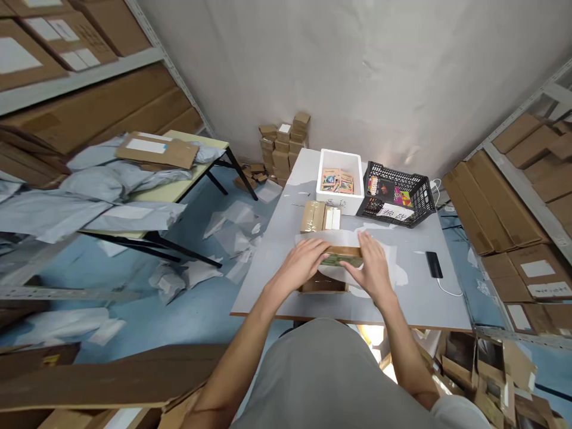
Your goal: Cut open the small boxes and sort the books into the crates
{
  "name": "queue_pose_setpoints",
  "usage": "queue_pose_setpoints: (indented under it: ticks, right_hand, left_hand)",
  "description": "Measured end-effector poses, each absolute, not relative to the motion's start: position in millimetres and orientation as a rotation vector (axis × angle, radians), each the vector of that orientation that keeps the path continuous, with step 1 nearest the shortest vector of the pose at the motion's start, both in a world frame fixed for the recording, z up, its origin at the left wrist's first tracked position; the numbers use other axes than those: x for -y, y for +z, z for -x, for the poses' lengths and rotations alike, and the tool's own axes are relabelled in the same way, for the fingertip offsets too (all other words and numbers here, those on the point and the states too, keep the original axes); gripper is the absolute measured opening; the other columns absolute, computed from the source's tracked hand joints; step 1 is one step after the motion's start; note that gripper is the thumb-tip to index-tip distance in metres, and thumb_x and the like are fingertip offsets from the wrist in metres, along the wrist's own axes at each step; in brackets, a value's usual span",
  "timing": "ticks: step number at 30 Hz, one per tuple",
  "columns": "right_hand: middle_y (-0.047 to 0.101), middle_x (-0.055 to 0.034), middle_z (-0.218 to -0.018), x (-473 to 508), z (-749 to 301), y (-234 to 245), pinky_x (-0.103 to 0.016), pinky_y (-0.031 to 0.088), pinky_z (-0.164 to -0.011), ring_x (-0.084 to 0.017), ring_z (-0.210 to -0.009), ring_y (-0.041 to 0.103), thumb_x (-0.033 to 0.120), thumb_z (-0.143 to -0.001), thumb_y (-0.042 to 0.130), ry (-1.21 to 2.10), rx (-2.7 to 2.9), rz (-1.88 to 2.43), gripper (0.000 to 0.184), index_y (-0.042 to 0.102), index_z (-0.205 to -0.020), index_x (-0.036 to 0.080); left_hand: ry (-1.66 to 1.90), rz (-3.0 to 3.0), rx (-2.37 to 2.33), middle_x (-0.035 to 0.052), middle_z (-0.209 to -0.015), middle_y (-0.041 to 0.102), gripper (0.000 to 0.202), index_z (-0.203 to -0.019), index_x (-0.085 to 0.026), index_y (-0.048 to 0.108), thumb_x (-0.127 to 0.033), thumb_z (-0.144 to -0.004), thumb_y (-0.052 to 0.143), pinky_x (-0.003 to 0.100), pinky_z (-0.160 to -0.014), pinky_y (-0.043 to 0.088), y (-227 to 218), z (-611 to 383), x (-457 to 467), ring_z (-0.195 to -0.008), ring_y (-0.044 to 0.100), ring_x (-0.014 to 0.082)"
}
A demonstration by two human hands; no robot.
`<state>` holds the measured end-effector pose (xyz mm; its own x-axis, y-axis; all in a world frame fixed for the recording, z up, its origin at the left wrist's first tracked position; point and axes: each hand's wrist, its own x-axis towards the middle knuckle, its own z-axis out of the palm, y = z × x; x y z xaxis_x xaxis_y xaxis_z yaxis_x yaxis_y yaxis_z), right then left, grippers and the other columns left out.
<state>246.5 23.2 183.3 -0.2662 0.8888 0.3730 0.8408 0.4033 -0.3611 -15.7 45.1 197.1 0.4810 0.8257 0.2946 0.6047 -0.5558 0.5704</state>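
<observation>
Between both hands is a flat brown-and-green box (344, 256), raised above the table near its front. My left hand (305, 259) grips its left end, with the fingers over the top edge. At the right end my right hand (372, 265) has its thumb in front and its fingers upright along the side. Below it lies an open cardboard box (324, 284), partly hidden by the hands. White paper (389, 256) lies flat behind and beside them. Two taped cardboard boxes (313, 216) stand just beyond the left hand.
A white foam bin (340, 156) holds several colourful packs. Beside it is a black plastic crate (420, 199) with a white label. A phone (433, 264) with a cable lies on the right of the table (272, 280). Shelves of cartons flank both sides; bags cover a side table (214, 143).
</observation>
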Motion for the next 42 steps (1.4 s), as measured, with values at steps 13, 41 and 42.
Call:
queue_pose_setpoints:
  ticks: [13,41,42]
  right_hand:
    - [0.088,-0.0112,-0.111,-32,-215,167,-0.039,0.065,-0.092,-0.031,-0.104,0.08,0.077,-0.094,0.076,0.984,1.07,1.334,0.059,0.08,-0.11,0.02]
    - [0.069,-0.0147,-0.162,0,-165,187,-0.058,0.042,-0.138,-0.035,-0.158,0.058,0.059,-0.108,0.068,0.646,1.471,1.457,0.054,0.074,-0.152,0.028]
    - [0.07,-0.015,-0.16,4,-157,188,-0.058,0.043,-0.137,-0.036,-0.158,0.059,0.059,-0.107,0.069,0.686,1.496,1.447,0.055,0.074,-0.152,0.027]
  left_hand:
    - [1.389,-1.156,-1.286,0.0239,-0.158,0.07,0.095,-0.156,-0.02,0.067,-0.078,-0.084,0.091,0.059,-0.126,0.057,162,-3,-35,-0.151,0.066,0.0413]
    - [1.36,-0.83,-1.17,0.0111,-0.112,0.089,0.063,-0.109,-0.017,0.085,-0.071,-0.079,0.096,0.043,-0.1,0.069,159,-25,-21,-0.108,0.084,0.031]
    - [1.375,-0.865,-1.207,0.0094,-0.111,0.089,0.058,-0.108,-0.018,0.085,-0.069,-0.081,0.095,0.042,-0.1,0.069,159,-27,-18,-0.108,0.083,0.0307]
